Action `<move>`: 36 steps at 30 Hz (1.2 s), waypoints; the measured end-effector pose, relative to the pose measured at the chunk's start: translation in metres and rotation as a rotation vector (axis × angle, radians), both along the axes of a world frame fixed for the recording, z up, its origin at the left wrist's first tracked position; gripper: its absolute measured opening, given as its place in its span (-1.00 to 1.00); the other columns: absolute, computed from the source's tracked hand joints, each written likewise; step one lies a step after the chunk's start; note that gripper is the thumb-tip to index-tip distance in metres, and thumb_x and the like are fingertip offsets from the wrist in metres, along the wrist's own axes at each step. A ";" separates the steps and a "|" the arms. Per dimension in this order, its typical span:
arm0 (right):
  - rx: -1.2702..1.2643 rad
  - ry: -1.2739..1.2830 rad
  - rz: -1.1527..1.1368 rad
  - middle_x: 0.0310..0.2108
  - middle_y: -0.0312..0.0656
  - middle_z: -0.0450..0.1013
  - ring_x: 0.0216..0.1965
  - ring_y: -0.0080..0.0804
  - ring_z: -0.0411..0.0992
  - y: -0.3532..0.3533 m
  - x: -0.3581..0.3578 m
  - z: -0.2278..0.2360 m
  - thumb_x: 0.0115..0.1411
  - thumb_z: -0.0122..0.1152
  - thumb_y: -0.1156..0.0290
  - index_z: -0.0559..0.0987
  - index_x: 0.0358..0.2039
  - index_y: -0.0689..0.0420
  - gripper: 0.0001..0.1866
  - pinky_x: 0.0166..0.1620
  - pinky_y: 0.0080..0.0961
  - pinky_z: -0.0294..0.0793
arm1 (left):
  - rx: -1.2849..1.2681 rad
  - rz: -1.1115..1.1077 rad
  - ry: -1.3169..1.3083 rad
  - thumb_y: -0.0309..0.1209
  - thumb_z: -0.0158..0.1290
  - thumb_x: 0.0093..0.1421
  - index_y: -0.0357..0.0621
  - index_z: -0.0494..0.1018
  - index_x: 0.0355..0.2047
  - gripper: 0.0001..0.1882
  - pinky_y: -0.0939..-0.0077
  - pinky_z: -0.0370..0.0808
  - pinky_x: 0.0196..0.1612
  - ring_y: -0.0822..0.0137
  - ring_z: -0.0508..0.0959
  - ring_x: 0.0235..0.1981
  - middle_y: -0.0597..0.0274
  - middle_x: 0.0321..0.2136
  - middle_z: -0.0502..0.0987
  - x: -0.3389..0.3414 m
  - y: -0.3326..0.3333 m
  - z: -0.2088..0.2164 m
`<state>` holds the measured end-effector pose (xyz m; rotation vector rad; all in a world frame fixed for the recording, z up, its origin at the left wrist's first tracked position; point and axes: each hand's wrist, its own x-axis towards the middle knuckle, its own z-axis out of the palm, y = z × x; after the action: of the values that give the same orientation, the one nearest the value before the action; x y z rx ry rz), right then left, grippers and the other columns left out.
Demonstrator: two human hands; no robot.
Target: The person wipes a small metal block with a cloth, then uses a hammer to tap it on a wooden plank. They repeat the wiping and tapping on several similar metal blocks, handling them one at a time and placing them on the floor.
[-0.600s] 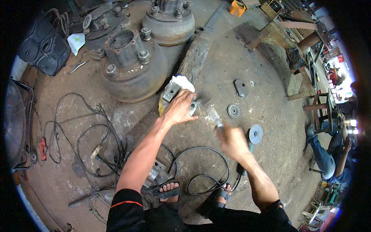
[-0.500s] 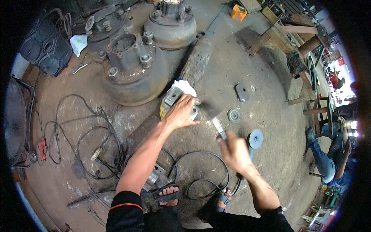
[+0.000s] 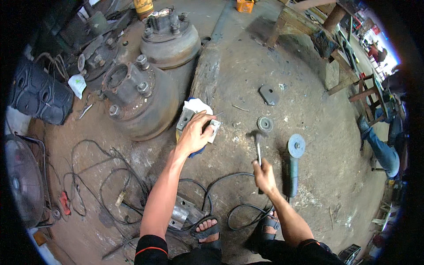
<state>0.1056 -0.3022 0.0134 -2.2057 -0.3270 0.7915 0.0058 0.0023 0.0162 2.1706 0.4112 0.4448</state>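
Gripping a hammer (image 3: 258, 148) by its handle, my right hand (image 3: 264, 174) holds the head just above the concrete floor (image 3: 309, 101). My left hand (image 3: 194, 134) presses down on a small metal block (image 3: 215, 129), fingers wrapped over it, atop a white cloth (image 3: 194, 106). An angle grinder (image 3: 293, 165) lies just beside the hammer, near a brake drum (image 3: 141, 101).

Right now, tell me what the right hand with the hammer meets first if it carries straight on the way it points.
Likely the small round metal disc: the right hand points its hammer up the floor toward it. Depth is unclear.
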 end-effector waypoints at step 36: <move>0.691 0.863 0.017 0.13 -0.12 0.46 0.02 -0.29 0.50 0.139 -0.001 -0.029 0.26 0.45 0.13 0.34 0.33 0.24 -0.24 -0.04 -0.29 0.58 | 0.177 0.073 0.073 -0.39 0.29 0.18 -0.27 0.41 0.27 -0.35 -0.08 0.17 0.47 -0.17 0.20 0.47 -0.11 0.42 0.29 -0.015 0.000 0.052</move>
<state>0.1051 -0.1627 -0.0157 -1.0939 -0.1419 1.3115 -0.0089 0.0024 0.0679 2.3538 0.5091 0.4582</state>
